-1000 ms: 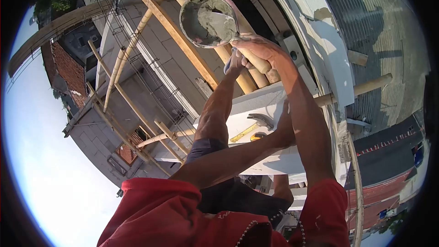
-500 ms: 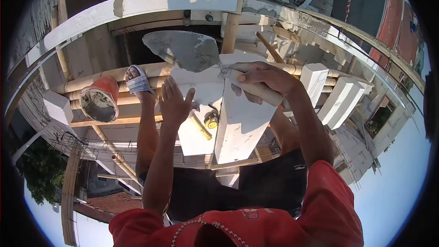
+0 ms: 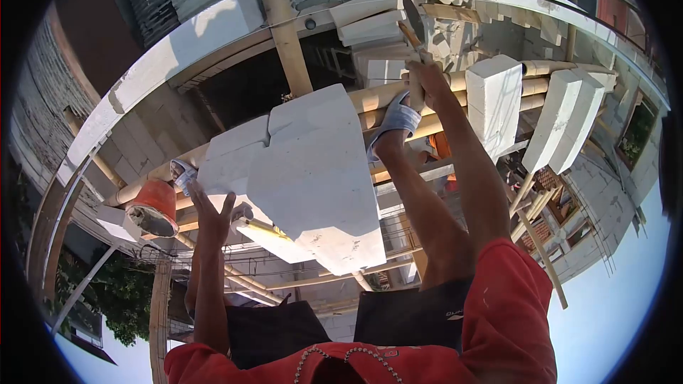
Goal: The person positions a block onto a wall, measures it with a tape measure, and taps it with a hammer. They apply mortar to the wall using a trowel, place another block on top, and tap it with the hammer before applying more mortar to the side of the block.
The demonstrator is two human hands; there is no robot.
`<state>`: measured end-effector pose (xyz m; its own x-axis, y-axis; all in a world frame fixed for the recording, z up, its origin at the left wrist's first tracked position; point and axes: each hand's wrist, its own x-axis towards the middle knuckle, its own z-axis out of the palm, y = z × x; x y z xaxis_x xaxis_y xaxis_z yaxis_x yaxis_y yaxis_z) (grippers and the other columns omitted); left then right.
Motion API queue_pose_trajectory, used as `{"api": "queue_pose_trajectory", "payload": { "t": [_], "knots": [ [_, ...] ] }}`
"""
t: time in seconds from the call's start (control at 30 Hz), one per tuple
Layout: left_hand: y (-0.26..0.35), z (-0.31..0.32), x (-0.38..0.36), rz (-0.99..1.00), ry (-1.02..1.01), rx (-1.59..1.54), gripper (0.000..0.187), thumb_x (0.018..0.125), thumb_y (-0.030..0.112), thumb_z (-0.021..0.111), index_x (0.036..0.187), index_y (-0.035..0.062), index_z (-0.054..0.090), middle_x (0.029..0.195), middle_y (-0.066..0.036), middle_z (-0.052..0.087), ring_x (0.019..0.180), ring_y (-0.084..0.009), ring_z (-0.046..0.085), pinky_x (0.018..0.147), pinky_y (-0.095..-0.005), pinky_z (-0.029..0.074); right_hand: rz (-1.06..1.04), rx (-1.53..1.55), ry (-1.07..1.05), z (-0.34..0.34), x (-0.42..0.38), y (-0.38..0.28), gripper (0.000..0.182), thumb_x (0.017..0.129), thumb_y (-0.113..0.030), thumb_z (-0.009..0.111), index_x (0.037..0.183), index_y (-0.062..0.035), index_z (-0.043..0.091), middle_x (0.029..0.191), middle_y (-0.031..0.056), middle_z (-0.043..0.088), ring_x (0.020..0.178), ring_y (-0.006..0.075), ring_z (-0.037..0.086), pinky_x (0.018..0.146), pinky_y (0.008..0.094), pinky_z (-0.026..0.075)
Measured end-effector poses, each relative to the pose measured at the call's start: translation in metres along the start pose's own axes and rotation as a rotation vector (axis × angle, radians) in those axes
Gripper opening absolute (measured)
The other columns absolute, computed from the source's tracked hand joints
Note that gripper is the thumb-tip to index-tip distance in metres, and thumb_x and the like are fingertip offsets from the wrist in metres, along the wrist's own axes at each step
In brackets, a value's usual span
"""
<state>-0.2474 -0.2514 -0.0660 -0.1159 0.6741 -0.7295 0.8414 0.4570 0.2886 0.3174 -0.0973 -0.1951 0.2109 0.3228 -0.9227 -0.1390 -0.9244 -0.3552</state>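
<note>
My right hand (image 3: 429, 84) is closed round the handle of a trowel, out to the right beyond the large white block (image 3: 313, 163). The trowel's grey blade (image 3: 413, 16) points up and away, seen nearly edge-on. My left hand (image 3: 211, 215) is empty, thumb and fingers apart, at the left edge of the white blocks. Another white block (image 3: 229, 160) lies against the large one, with a narrow joint between them. By my left hand a yellow-handled tool (image 3: 263, 227) lies partly hidden by the large block.
An orange bucket (image 3: 153, 203) holding grey mortar stands at the left on bamboo poles. An upright bamboo pole (image 3: 283, 28) rises beyond the blocks. More white blocks (image 3: 492, 103) rest on poles at the right. My sandalled foot (image 3: 398, 119) stands on the poles, with a drop below.
My right hand has swung the trowel away to the right, off the large block. My left hand has shifted left and down in view. The camera view has turned; the tape measure is out of sight.
</note>
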Motion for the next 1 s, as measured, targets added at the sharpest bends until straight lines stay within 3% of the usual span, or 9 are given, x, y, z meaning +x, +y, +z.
{"api": "queue_pose_trajectory", "payload": {
  "t": [0.1, 0.17, 0.27, 0.4, 0.5, 0.6, 0.7, 0.9, 1.0],
  "knots": [
    [-0.017, 0.002, -0.003, 0.007, -0.007, 0.114, 0.106, 0.090, 0.039, 0.073, 0.157, -0.0027, 0.003, 0.162, -0.033, 0.003, 0.152, -0.0466, 0.007, 0.123, -0.0533, 0.016, -0.175, 0.109, 0.177, 0.033, 0.094, 0.038, 0.038, 0.083, -0.008, 0.068, 0.117, -0.0040, 0.052, 0.094, 0.0061, 0.059, 0.083, 0.0176, 0.058, 0.076, 0.0352, 0.049],
    [0.012, -0.010, -0.002, -0.042, -0.055, 0.159, 0.103, 0.092, 0.037, 0.071, 0.158, -0.0010, 0.003, 0.163, -0.031, 0.003, 0.153, -0.0429, 0.006, 0.123, -0.0524, 0.015, -0.359, 0.143, 0.269, 0.057, 0.140, 0.057, 0.044, 0.085, -0.011, 0.069, 0.123, -0.0031, 0.047, 0.107, 0.0120, 0.059, 0.090, 0.0218, 0.060, 0.079, 0.0388, 0.050],
    [-0.002, -0.014, -0.006, 0.007, -0.082, 0.286, 0.100, 0.094, 0.037, 0.068, 0.158, 0.0001, 0.001, 0.164, -0.029, 0.001, 0.153, -0.0417, 0.005, 0.123, -0.0531, 0.015, -0.518, 0.106, 0.382, 0.064, 0.210, 0.069, 0.048, 0.086, -0.012, 0.069, 0.126, 0.0000, 0.045, 0.116, 0.0176, 0.059, 0.104, 0.0302, 0.059, 0.092, 0.0429, 0.046],
    [0.012, -0.020, -0.010, -0.054, -0.129, 0.242, 0.099, 0.095, 0.037, 0.066, 0.159, 0.0023, -0.002, 0.164, -0.028, -0.003, 0.153, -0.0427, 0.002, 0.123, -0.0556, 0.013, -0.623, -0.131, 0.529, 0.064, 0.268, 0.063, 0.055, 0.088, -0.016, 0.069, 0.131, 0.0053, 0.042, 0.122, 0.0248, 0.058, 0.116, 0.0428, 0.057, 0.099, 0.0470, 0.044],
    [0.015, -0.016, -0.011, -0.057, -0.125, 0.227, 0.100, 0.095, 0.043, 0.063, 0.159, 0.0038, -0.003, 0.164, -0.028, -0.005, 0.153, -0.0442, 0.000, 0.122, -0.0574, 0.013, -0.797, -0.435, 0.770, 0.063, 0.319, 0.076, 0.060, 0.088, -0.017, 0.070, 0.135, 0.0069, 0.040, 0.128, 0.0306, 0.056, 0.123, 0.0489, 0.051, 0.102, 0.0497, 0.042],
    [0.019, -0.015, -0.009, -0.083, -0.143, 0.236, 0.100, 0.095, 0.044, 0.063, 0.159, 0.0038, -0.003, 0.164, -0.028, -0.005, 0.153, -0.0441, 0.000, 0.122, -0.0574, 0.014, -0.730, -0.470, 0.683, 0.060, 0.332, 0.083, 0.060, 0.088, -0.017, 0.069, 0.134, 0.0090, 0.041, 0.130, 0.0322, 0.055, 0.125, 0.0490, 0.051, 0.103, 0.0511, 0.043],
    [0.023, -0.013, -0.006, -0.094, -0.144, 0.242, 0.100, 0.095, 0.045, 0.063, 0.159, 0.0037, -0.003, 0.164, -0.028, -0.005, 0.153, -0.0441, 0.000, 0.122, -0.0574, 0.014, -0.531, -0.416, 0.599, 0.065, 0.310, 0.084, 0.058, 0.087, -0.015, 0.069, 0.133, 0.0083, 0.043, 0.128, 0.0317, 0.056, 0.120, 0.0491, 0.055, 0.101, 0.0517, 0.046],
    [0.027, -0.016, -0.008, -0.090, -0.133, 0.250, 0.101, 0.095, 0.046, 0.063, 0.159, 0.0036, -0.003, 0.164, -0.028, -0.005, 0.153, -0.0440, 0.000, 0.122, -0.0574, 0.014, -0.460, -0.467, 0.590, 0.093, 0.274, 0.132, 0.060, 0.086, -0.012, 0.070, 0.137, 0.0011, 0.042, 0.123, 0.0301, 0.059, 0.109, 0.0452, 0.063, 0.093, 0.0504, 0.051],
    [0.027, -0.017, -0.008, -0.082, -0.126, 0.244, 0.101, 0.095, 0.046, 0.063, 0.159, 0.0036, -0.003, 0.164, -0.028, -0.004, 0.153, -0.0439, 0.000, 0.122, -0.0574, 0.014, -0.178, -0.251, 0.409, 0.097, 0.239, 0.124, 0.055, 0.083, -0.010, 0.069, 0.132, 0.0007, 0.046, 0.113, 0.0291, 0.063, 0.098, 0.0394, 0.069, 0.084, 0.0474, 0.055]
  ]
}}
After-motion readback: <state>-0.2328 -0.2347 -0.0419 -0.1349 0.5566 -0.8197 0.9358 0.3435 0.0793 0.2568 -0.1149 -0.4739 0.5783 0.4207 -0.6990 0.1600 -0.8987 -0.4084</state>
